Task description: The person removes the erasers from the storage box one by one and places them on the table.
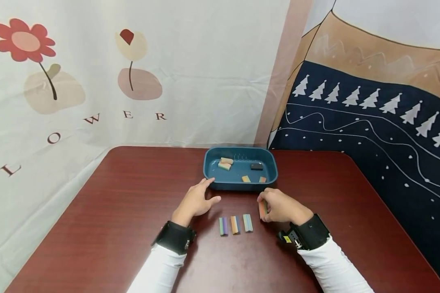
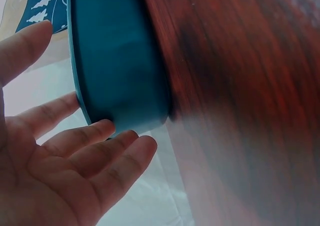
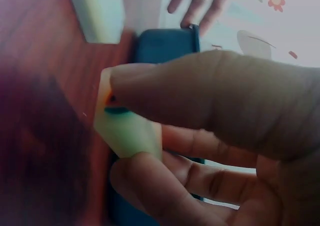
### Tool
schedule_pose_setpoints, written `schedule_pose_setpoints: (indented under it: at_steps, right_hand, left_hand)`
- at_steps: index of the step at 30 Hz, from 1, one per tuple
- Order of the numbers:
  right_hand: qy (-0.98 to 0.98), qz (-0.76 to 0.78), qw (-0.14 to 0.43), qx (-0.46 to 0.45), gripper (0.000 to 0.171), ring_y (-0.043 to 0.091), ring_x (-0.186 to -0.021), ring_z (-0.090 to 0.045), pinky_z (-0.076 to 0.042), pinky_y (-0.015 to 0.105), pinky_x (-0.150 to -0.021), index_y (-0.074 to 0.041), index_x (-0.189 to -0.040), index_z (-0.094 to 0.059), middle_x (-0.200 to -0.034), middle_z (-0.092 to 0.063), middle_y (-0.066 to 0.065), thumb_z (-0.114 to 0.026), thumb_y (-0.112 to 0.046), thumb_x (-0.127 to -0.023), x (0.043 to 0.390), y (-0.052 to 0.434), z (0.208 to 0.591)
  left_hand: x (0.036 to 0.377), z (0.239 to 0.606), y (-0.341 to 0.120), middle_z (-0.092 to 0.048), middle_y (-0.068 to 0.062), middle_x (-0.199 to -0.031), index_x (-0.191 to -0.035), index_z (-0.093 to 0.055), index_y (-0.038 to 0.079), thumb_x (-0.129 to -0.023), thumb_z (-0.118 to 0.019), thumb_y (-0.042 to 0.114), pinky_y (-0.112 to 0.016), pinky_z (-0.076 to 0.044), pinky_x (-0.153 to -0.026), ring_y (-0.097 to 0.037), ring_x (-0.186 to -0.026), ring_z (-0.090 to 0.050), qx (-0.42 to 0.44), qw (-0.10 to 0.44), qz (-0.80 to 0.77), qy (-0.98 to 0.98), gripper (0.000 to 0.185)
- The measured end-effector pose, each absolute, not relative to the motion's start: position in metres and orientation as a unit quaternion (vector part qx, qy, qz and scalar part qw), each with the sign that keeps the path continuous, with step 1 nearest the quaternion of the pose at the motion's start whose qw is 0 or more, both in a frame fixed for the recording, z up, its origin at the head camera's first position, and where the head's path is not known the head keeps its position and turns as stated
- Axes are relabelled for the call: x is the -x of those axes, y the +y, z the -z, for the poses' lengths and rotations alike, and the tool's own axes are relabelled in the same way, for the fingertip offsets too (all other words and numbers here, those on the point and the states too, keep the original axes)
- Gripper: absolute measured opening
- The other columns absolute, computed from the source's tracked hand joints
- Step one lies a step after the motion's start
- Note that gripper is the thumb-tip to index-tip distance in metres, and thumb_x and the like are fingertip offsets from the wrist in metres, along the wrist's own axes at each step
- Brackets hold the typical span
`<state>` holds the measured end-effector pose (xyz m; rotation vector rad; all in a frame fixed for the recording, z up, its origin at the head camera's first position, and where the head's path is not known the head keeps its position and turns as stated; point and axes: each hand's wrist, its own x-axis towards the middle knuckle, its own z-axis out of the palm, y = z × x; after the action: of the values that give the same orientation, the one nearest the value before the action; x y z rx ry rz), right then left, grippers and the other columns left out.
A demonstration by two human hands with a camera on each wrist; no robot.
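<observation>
Here the right hand (image 1: 278, 207) pinches an orange-and-green eraser (image 1: 262, 209) between thumb and fingers, holding it on edge just above the tabletop (image 1: 113, 211). Its long axis runs away from the person, parallel to the row of three erasers (image 1: 236, 224) lying just to its left. The free spot at the row's right end lies left of the grip and slightly nearer the person, so the right hand is the nearer one. The left hand (image 1: 196, 201) is relaxed and empty, fingertips resting against the tray (image 1: 242, 185) rim.
</observation>
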<state>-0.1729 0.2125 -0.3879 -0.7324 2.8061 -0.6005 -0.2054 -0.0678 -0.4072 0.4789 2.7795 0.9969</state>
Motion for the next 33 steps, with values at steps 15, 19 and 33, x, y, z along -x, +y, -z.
schedule_pose_setpoints:
  at_steps: [15,19,33]
  right_hand:
    - [0.939,0.185,0.123,0.264,0.042,0.010,-0.068,-0.048,-0.045,0.025,-0.057,0.003,-0.110,-0.065,-0.095,-0.053,0.002,-0.083,-0.008,-0.074,0.169,0.200,0.401]
    - [0.936,0.193,0.130,0.265,0.042,0.011,-0.067,-0.048,-0.045,0.026,-0.057,0.002,-0.110,-0.065,-0.094,-0.053,0.002,-0.083,-0.009,-0.074,0.168,0.198,0.402]
    - [0.927,0.222,0.142,0.267,0.047,0.010,-0.072,-0.054,-0.048,0.026,-0.061,0.000,-0.117,-0.064,-0.103,-0.058,0.004,-0.083,-0.018,-0.077,0.168,0.205,0.396]
  left_hand:
    - [0.201,0.409,-0.065,-0.034,-0.020,-0.152,-0.149,-0.039,0.015,-0.092,-0.067,0.034,-0.058,-0.035,-0.104,-0.043,-0.136,-0.034,-0.156,0.074,-0.342,0.924,0.066]
    - [0.198,0.408,-0.067,-0.036,-0.020,-0.150,-0.148,-0.042,0.012,-0.092,-0.068,0.034,-0.057,-0.036,-0.103,-0.041,-0.135,-0.036,-0.155,0.071,-0.343,0.924,0.065]
    - [0.195,0.407,-0.067,-0.036,-0.020,-0.151,-0.148,-0.041,0.011,-0.092,-0.068,0.036,-0.059,-0.035,-0.102,-0.043,-0.134,-0.035,-0.148,0.080,-0.348,0.922,0.067]
